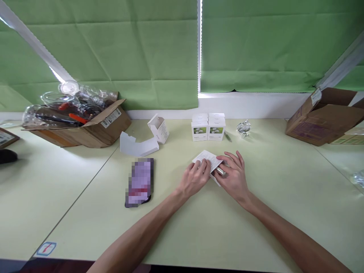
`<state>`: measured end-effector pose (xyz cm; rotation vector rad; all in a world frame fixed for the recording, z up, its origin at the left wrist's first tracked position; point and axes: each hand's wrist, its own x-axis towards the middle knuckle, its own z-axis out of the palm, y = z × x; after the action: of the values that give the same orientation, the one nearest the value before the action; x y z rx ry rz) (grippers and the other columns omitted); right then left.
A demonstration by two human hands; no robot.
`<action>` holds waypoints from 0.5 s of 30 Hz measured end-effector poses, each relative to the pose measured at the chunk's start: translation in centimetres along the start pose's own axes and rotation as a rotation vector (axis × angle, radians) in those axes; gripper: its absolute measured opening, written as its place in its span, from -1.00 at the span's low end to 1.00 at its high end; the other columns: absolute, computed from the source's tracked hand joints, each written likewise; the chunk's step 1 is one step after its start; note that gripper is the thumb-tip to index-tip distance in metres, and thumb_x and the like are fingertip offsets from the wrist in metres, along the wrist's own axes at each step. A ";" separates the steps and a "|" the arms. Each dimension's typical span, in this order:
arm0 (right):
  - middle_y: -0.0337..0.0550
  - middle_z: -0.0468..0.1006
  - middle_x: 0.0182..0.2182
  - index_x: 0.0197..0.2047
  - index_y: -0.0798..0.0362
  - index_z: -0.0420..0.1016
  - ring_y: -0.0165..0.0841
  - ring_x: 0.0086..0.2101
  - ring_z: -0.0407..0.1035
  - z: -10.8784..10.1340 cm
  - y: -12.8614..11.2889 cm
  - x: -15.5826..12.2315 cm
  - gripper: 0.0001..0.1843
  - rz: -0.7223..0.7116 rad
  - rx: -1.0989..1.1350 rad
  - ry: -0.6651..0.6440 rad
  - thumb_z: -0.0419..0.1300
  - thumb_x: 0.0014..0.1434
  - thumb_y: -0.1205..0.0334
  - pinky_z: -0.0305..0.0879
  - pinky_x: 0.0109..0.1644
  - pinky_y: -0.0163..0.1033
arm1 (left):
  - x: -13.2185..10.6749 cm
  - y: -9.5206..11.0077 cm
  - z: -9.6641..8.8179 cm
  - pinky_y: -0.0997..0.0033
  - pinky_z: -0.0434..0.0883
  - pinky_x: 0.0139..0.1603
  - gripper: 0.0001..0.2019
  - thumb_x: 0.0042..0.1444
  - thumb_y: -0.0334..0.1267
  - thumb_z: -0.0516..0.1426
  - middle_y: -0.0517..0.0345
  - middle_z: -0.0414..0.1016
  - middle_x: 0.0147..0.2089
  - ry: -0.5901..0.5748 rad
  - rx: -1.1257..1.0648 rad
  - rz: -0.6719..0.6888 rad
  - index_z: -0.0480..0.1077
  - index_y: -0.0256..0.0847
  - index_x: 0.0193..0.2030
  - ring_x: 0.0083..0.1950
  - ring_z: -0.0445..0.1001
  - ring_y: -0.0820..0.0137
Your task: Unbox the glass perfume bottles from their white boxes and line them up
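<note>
A small white printed box (205, 156) lies tilted between my two hands, low over the table. My left hand (196, 175) is closed on its near left side, fingers bent over the printed face. At the box's right end, a loose flap (215, 179) sticks out toward me. My right hand (232, 175) is at that end, its thumb and index finger around a shiny silver cylinder (220, 171) that is partly inside the box; the other fingers stick up. The cylinder's far part is hidden by the box, so its kind does not show.
Several white boxes with a flower picture (208, 128) stand in two columns at the back. Beside them are a green pen (228, 136) and a clear, shiny object (243, 128). Leftward are an opened white box (158, 129), a bent white card (138, 147), a phone (140, 182) and cardboard boxes (105, 131).
</note>
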<state>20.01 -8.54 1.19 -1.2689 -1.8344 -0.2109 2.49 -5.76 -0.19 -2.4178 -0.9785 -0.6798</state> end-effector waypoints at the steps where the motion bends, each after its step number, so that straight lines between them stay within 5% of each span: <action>1: -0.19 0.65 -0.16 -0.40 -0.08 0.60 -0.13 0.05 0.43 0.0 0.0 0.0 -0.82 -0.004 -0.010 -0.014 0.21 0.20 0.30 0.05 0.38 0.22 | 0.0 -0.1 0.0 0.25 0.42 -0.27 -0.71 0.26 -0.37 0.10 -0.08 0.59 -0.02 0.007 0.004 0.002 0.38 -0.25 0.11 -0.17 0.57 0.23; 5: -0.12 0.63 -0.10 -0.29 -0.06 0.62 -0.13 0.01 0.46 -1.0 0.5 0.5 -0.82 -0.004 -0.028 -0.083 0.17 0.25 0.25 0.20 0.29 0.16 | 0.2 -0.4 -0.2 0.25 0.41 -0.29 -0.75 0.27 -0.31 0.12 -0.05 0.60 -0.05 0.020 0.012 -0.008 0.40 -0.23 0.07 -0.19 0.55 0.23; 8: -0.11 0.63 -0.16 -0.20 -0.04 0.62 -0.23 -0.21 0.53 -3.1 1.9 1.4 -0.81 0.068 -0.022 -0.138 0.15 0.28 0.18 0.44 -0.12 -0.10 | 0.3 -0.6 -0.3 0.28 0.39 -0.31 -0.78 0.26 -0.31 0.13 -0.01 0.60 -0.09 0.041 0.028 -0.023 0.41 -0.21 0.03 -0.23 0.53 0.25; 11: -0.13 0.63 -0.24 -0.17 -0.03 0.60 -0.27 -0.37 0.50 -5.3 4.0 2.4 -0.81 0.228 -0.073 -0.277 0.19 0.24 0.13 0.37 -0.29 -0.16 | 0.3 -0.7 -0.3 0.28 0.37 -0.35 -0.79 0.23 -0.32 0.15 0.01 0.60 -0.13 0.080 0.024 -0.034 0.42 -0.23 -0.01 -0.25 0.51 0.26; 15: -0.11 0.59 -0.40 -0.14 0.03 0.54 -0.20 -0.38 0.47 -6.5 5.7 3.3 -0.81 0.492 -0.313 -0.640 0.19 0.22 0.17 0.20 -0.39 -0.20 | 0.2 -0.8 -0.2 0.30 0.36 -0.36 -0.80 0.22 -0.28 0.17 0.06 0.61 -0.17 0.082 0.009 -0.061 0.42 -0.23 -0.03 -0.26 0.51 0.29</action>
<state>27.97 -7.32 5.70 -2.1489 -1.9685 0.2158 1.96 -5.21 0.27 -2.3406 -1.0231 -0.7880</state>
